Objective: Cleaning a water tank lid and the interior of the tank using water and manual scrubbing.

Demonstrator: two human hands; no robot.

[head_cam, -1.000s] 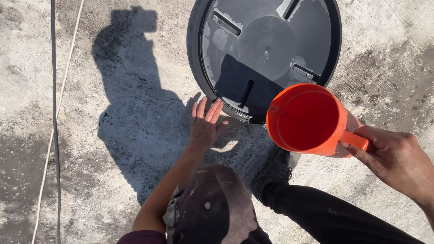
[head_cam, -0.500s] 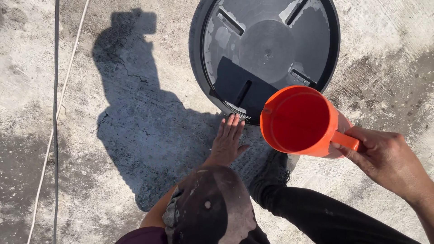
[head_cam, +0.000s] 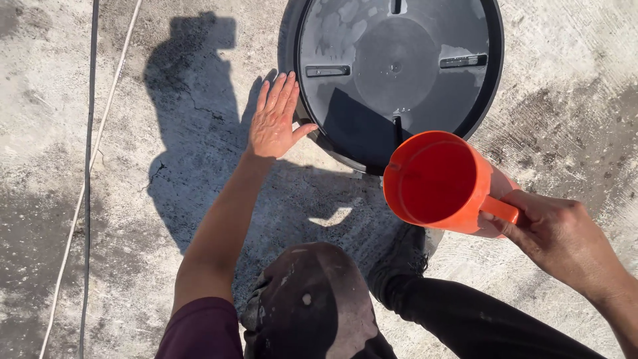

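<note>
The lid [head_cam: 399, 73] runs off the top edge, and the mug [head_cam: 435, 181] covers its near rim. The right hand [head_cam: 555, 236] hides the mug's handle end; the forearm leaves the frame.

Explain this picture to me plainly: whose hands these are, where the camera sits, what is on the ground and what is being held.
There is no machine here. One camera, worn on a person's head, looks straight down at that person's own two bare hands, with a knee and dark trouser legs at the bottom.

The left hand is stretched out flat with its fingers spread, the thumb touching the rim of a large round black lid. The lid lies on a rough concrete floor; its top looks wet, with raised ribs around a central disc.

The right hand grips the handle of an orange plastic mug, held above the floor by the near edge of the lid. I cannot tell whether it holds anything.

Two thin cables run along the left. The person's shadow falls there too.
</note>
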